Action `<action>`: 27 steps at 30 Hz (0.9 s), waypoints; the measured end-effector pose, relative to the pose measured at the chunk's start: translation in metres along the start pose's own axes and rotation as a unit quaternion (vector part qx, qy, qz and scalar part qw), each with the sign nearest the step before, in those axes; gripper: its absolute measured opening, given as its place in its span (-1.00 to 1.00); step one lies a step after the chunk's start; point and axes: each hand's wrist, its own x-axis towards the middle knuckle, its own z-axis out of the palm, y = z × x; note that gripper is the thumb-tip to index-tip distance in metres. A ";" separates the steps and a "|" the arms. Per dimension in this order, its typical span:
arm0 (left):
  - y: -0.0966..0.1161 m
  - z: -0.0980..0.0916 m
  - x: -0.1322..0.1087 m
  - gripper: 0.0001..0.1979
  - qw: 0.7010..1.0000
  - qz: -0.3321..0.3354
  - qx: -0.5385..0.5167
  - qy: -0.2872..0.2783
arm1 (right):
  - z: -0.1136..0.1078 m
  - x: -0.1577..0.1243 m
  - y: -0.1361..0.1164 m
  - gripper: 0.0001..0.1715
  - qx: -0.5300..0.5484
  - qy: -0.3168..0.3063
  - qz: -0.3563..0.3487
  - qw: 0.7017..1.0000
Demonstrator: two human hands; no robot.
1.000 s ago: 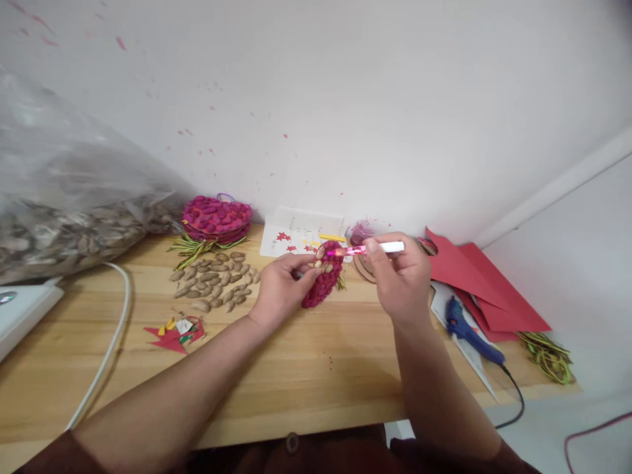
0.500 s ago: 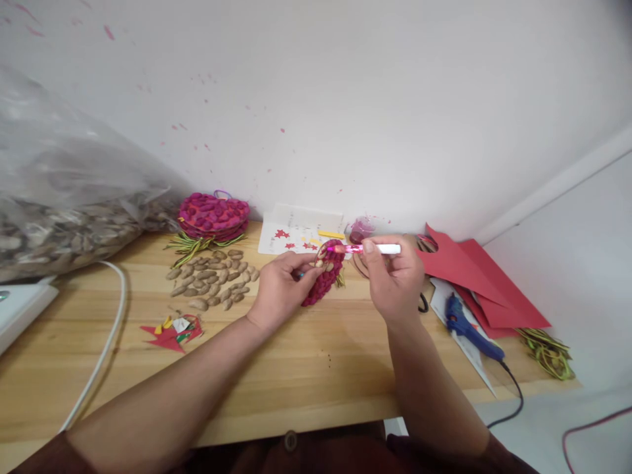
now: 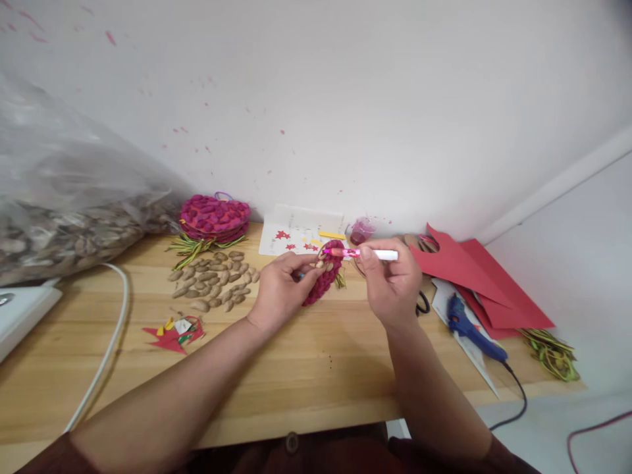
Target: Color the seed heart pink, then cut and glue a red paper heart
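My left hand (image 3: 284,286) is closed on the edge of a craft piece (image 3: 323,283) covered with magenta-painted shells, some of which look pale and unpainted. Green-yellow strands stick out behind it. In my right hand (image 3: 392,280) is a white marker (image 3: 365,253) with a pink-stained front, held sideways with its bright pink tip at the upper part of the craft piece. Whether the tip touches the surface is too small to tell. Loose peanuts (image 3: 214,276) lie on the table left of my left hand. Behind them stand stacked magenta peanut pieces (image 3: 214,217) with green-yellow strands.
A plastic bag of peanuts (image 3: 99,230) bulges at the left, near a white cable (image 3: 116,329). Paper scraps (image 3: 172,334) lie in front of the peanuts. A sheet with red stars (image 3: 276,227) is by the wall. Red paper (image 3: 494,289) and a blue glue gun (image 3: 471,332) are at the right.
My right hand and the marker have shifted slightly left and down against the craft piece. My left hand keeps its hold in nearly the same place.
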 end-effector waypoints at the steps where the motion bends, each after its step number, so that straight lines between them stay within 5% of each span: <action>1: 0.001 0.000 0.000 -0.80 1.000 0.000 0.002 0.002 | 0.000 0.000 -0.002 -0.90 0.003 0.005 0.000 1.000; 15: 0.003 -0.002 -0.002 -0.81 0.998 0.052 0.039 -0.006 | 0.002 -0.001 -0.006 -0.93 -0.022 0.071 -0.034 0.997; 27: 0.007 -0.004 -0.003 -0.81 0.998 0.047 0.050 -0.010 | 0.001 -0.006 -0.019 -0.92 -0.089 0.026 -0.084 0.992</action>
